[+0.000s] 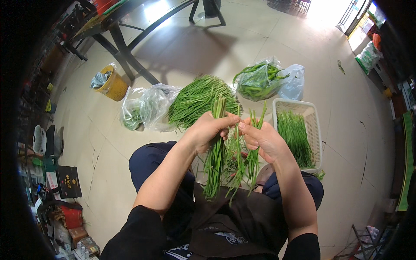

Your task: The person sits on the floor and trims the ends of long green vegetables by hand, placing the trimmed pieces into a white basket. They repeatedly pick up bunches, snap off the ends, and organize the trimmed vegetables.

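My left hand is closed around a thick bunch of garlic chives, its leaves hanging toward my lap. A smaller bunch of chives is held in my right hand. The fingertips of both hands meet at a few loose stalks between the bunches. Beyond my left hand a large heap of chives lies on the floor. To the right, more chives lie in a white plastic basket.
Green peppers in a clear bag and a pale blue plastic bag lie beyond the basket. Clear bags with greens and a yellow bucket are at the left. A table's curved metal legs stand ahead. Chive scraps litter the floor between my knees.
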A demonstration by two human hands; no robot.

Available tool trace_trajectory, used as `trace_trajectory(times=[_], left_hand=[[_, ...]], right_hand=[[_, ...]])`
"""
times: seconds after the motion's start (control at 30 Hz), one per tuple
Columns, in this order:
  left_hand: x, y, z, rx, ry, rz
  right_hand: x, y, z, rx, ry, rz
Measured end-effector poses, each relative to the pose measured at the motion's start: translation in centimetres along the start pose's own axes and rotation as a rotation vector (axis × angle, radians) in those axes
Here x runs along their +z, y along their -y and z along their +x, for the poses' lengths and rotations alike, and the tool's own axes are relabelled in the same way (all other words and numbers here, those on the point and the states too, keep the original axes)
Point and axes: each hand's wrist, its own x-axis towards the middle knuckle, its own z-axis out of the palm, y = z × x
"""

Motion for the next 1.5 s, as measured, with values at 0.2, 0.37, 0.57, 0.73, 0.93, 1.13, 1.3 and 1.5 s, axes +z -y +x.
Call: trace_trajectory(times=[0.2,0.37,0.57,0.73,0.93,1.13,1.3,1.5], left_hand=[[0.0,0.1,0.2,0.001,-0.023,0.012],[-0.3,0.1,0.3,0.007,-0.03,0.008],[-0.9,-0.8,0.5,0.078,-0.228,0.016],[-2.9,-2.2,0.8,0.21,-0.356,0.037],[-0.2,-1.0,-0.5,0.069,-0.119,0.194],[-0.7,-1.2,-0.2,0.133,-0.094,0.174],[-0.8,-1.5,0.2,0.2,-0.334,0.045],[-1.3,-1.1,0.3,0.148,-0.302,0.037]], right_hand=[[-0.2,-0.4,0.5,0.004,0.018,-0.028],[-0.1,-0.5,0.5,-0.02,-0.001,-0.102],[0.5,0.2,-0.1,-0.038,-0.032,-0.189],[0.7,0.5,-1.2,-0.014,-0.048,-0.202],[0.7,0.2,-0.9,-0.006,-0.097,-0.199],[0.2,0.2,-0.7,0.023,0.035,-0.039],[-0.2,0.5,-0.6,0.053,0.063,0.05],[-0.8,0.7,-0.6,0.013,-0.005,0.11]])
